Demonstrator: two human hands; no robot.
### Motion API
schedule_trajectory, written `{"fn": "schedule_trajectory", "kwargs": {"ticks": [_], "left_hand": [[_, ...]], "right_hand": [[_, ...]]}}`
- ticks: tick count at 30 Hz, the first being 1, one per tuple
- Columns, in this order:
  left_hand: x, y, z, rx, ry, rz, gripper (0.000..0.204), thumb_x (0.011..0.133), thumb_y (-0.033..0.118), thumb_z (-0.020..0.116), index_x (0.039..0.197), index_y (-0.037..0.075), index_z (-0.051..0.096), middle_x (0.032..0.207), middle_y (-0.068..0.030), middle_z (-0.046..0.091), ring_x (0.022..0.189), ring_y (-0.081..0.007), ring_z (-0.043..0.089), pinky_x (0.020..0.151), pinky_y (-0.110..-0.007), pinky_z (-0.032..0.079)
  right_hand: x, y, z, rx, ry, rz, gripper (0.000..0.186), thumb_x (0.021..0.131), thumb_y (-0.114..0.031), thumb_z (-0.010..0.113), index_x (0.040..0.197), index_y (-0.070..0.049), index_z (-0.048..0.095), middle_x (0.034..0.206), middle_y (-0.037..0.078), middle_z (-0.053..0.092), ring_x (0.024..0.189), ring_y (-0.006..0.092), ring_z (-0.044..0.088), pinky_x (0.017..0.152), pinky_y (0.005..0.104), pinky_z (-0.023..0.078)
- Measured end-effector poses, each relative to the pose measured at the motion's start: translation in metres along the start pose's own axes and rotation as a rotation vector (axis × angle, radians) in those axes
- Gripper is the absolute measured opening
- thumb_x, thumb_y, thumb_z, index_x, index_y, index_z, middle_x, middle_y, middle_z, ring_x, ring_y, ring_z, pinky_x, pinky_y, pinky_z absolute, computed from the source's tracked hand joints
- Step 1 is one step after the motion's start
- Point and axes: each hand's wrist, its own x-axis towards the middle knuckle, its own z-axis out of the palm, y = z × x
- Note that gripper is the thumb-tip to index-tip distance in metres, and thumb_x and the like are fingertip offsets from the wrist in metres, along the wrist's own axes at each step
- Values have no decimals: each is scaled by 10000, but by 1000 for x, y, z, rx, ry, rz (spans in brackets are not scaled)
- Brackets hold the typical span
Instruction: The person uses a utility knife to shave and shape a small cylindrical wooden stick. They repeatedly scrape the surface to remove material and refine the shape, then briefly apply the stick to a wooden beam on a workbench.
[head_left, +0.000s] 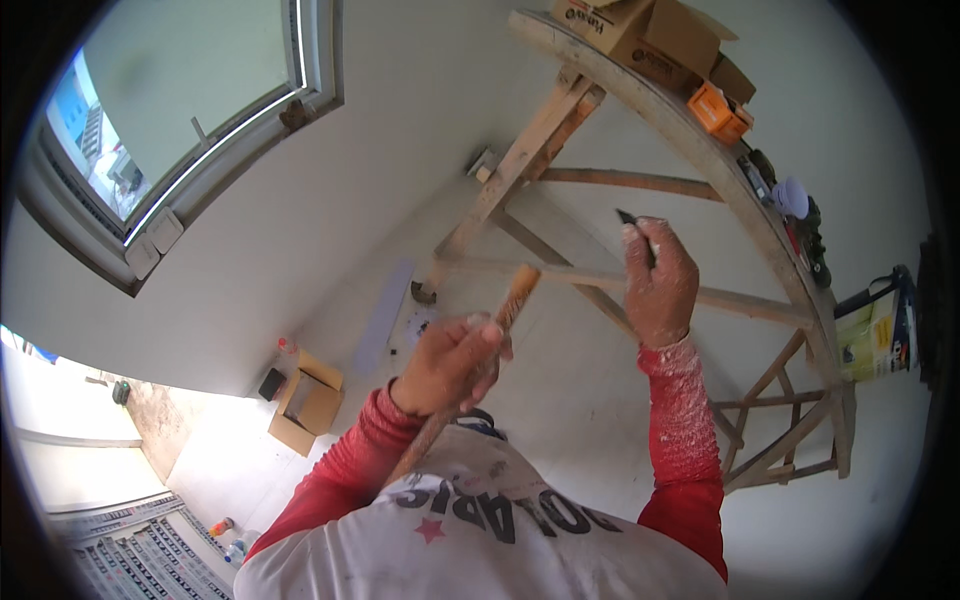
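Across the right side of the frame, a long wooden trestle bench (655,105) curves down from the top edge, with a cardboard box (680,45) on its upper end. Near the middle of the frame, apart from the bench, a wooden stick (517,300) slants from lower left to upper right, its blunt end topmost. The left hand (448,368) wraps it below that end, thumb and fingers clamped on the wood. Right of centre, the right hand (664,292), pale dust on its fingers, grips a small dark pointed tool (627,217) with the point toward the upper left; from where I stand I can't tell whether it is a blade or a marker. The hands are apart, and the tool touches no wood.

To work well with both, I'd brace the stick's lower part so it can't roll, and leave the left thumb clear of the tool's path. With dusty fingers, a firm pinch close to the point should steady it, and short, light strokes aimed away from the left hand look safest.
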Motion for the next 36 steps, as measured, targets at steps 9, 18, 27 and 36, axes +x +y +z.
{"fn": "schedule_trajectory", "kwargs": {"ticks": [9, 18, 27, 36], "left_hand": [[9, 8, -1, -63, -13, 48, 368, 1066, 330, 498, 958, -12, 581, 590, -57, 547, 354, -106, 456, 352, -231, 358], [3, 8, -1, 3, -26, -14, 385, 1077, 351, 463, 973, 0, 582, 587, -43, 535, 373, -103, 474, 360, -228, 368], [5, 17, -6, -62, -9, -43, 460, 1087, 417, 403, 980, 5, 579, 584, -17, 515, 364, -98, 458, 361, -224, 371], [1, 9, -3, 78, 10, -38, 437, 1091, 394, 396, 960, 16, 572, 574, -18, 501, 363, -92, 439, 362, -232, 351]], "right_hand": [[-29, -70, -2, 215, -138, -224, 125, 887, -55, 715, 964, -26, 621, 799, 109, 635, 643, 263, 647, 546, 352, 496], [14, 11, 14, -148, 37, -75, 64, 948, -122, 622, 1000, -86, 628, 791, 99, 642, 654, 281, 654, 555, 386, 527], [-22, -72, -8, 190, -175, -173, 99, 919, -71, 696, 976, -23, 631, 810, 110, 655, 661, 228, 657, 569, 334, 508], [8, -21, 17, -249, -302, 214, 80, 957, -111, 653, 975, -34, 641, 810, 112, 651, 704, 236, 666, 557, 353, 513]]}}
